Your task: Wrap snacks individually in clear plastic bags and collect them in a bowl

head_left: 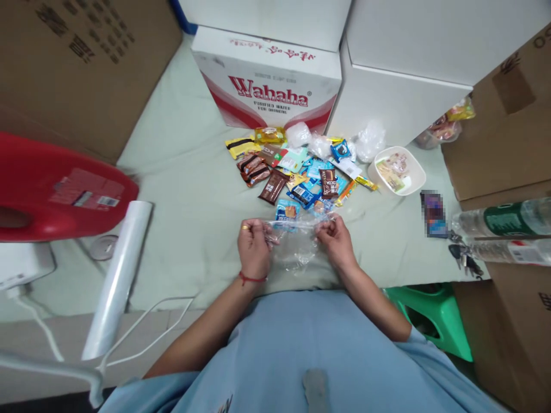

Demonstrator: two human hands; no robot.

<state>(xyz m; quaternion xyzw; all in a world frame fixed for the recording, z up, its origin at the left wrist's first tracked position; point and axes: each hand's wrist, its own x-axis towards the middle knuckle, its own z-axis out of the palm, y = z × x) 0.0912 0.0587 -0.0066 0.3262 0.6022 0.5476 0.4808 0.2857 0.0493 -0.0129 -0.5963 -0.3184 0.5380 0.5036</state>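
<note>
A clear plastic bag (pixel 297 249) is stretched between my two hands near the table's front edge, its lower part hanging toward me. My left hand (pixel 253 246) pinches the bag's left upper edge. On the other side, my right hand (pixel 336 238) is closed on the right upper edge. Whether anything lies inside the bag is hard to make out. Just beyond it spreads a pile of wrapped snacks, with a blue snack packet (pixel 286 210) closest, a brown packet (pixel 274 187) behind it and a cocoa packet (pixel 329 182) to the right.
Behind the snacks stands a Wahaha water carton (pixel 271 86). A white bowl (pixel 419 175) with packets, a phone (pixel 434 213), keys (pixel 465 258) and plastic bottles (pixel 503 221) are to the right. At left are a plastic film roll (pixel 118 275) and a red container (pixel 64 189).
</note>
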